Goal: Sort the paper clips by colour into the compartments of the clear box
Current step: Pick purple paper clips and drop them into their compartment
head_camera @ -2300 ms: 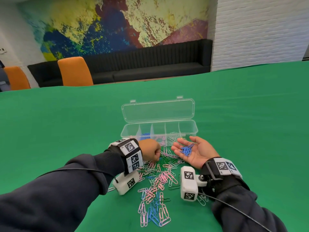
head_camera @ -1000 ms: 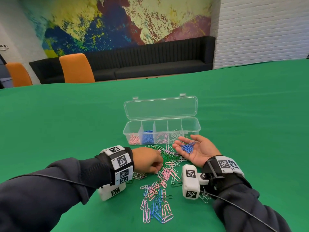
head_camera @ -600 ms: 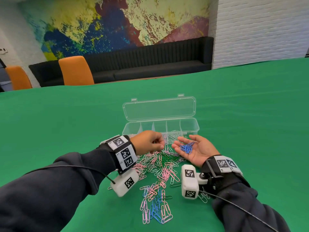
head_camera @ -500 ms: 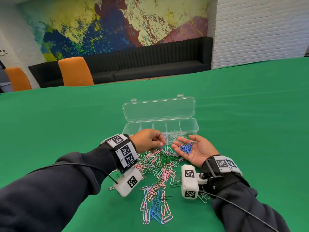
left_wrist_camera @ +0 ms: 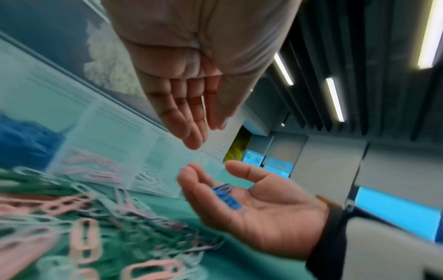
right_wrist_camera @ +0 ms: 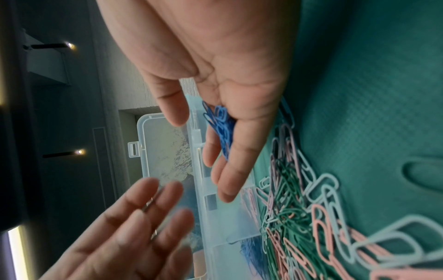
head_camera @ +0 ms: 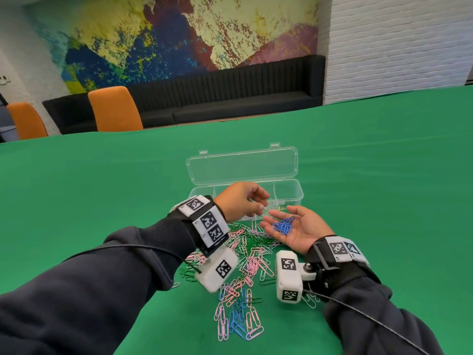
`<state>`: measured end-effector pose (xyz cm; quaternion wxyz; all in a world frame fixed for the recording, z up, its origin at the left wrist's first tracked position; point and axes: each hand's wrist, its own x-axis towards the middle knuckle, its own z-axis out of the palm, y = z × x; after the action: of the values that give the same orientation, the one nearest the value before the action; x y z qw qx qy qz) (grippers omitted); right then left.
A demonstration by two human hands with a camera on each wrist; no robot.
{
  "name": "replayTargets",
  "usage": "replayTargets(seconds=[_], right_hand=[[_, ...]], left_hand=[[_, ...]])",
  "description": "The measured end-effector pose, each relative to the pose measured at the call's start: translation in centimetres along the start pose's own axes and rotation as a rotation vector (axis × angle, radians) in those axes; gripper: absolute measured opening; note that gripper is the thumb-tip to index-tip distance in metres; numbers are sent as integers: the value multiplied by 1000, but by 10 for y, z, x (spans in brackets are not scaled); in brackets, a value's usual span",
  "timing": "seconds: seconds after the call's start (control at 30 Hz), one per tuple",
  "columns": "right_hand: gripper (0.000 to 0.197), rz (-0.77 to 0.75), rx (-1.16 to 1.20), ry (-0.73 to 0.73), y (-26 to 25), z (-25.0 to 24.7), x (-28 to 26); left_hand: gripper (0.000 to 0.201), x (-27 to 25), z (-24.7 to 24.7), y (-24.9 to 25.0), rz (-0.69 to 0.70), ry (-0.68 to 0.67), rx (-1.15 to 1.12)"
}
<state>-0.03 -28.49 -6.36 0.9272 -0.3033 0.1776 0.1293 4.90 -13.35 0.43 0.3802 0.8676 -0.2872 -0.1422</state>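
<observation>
Blue paper clips lie bunched in the cupped palm of my right hand, which rests palm up just in front of the clear box; its fingers are relaxed and only gently curved, closed round nothing. My left hand hangs over the near edge of the box, just beside my right fingertips. From the wrist views its fingers look loosely spread and I see nothing between them, though the picture is blurred there.

The box stands on the green table with its lid tipped back and open. Through its wall I can make out blue clips in 1 compartment and pink ones in another.

Between my wrists and toward me spreads the loose heap of clips, pink, green, white and blue tangled together, its far edge against the box.
</observation>
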Motion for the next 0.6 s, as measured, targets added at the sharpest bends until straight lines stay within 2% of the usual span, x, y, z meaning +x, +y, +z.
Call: replayTargets(seconds=[0.07,0.2,0.37,0.47,0.6], right_hand=[[39,1,1,-5,0,0,0],[40,3,-11,-15,3,1,0],[40,0,-17,-24,3,2,-1],[40,-8,-20,-24,3,2,-1],[39,-15,-24,-23,3,1,-2]], left_hand=[[17,-15,-6,-5,87,-49,223],[15,-50,-13,-20,192,-385,550],[26,-77,-4,-40,212,-598,621],[28,-80,2,-46,212,-590,673],[37,-73,5,-48,182,-468,791]])
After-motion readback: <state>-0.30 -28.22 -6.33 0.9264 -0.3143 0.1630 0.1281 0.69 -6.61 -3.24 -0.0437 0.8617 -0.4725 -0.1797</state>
